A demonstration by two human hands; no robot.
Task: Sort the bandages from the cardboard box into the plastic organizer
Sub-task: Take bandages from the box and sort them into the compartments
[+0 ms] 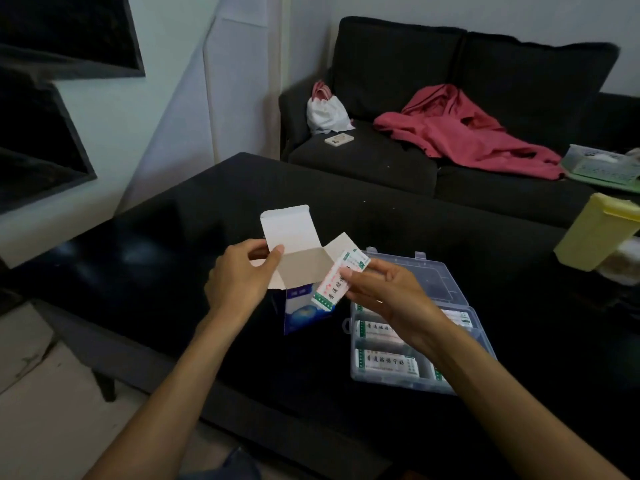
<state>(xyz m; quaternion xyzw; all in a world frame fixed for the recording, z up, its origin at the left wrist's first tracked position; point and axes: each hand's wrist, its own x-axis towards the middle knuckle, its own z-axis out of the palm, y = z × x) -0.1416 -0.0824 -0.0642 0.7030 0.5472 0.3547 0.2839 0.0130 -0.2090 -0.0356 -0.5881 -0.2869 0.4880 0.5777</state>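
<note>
A: How should the person do this part well?

B: The left hand [242,275] grips the open blue and white cardboard box [301,271] by its flap. Hold it steady. The right hand [384,292] pinches a white paper bandage strip with green edges [337,282], just above the box. I think it should go flat into a free slot.

A: Where?

B: In the clear plastic organizer [446,271] on the black counter [173,237], beside the white packs.
</note>
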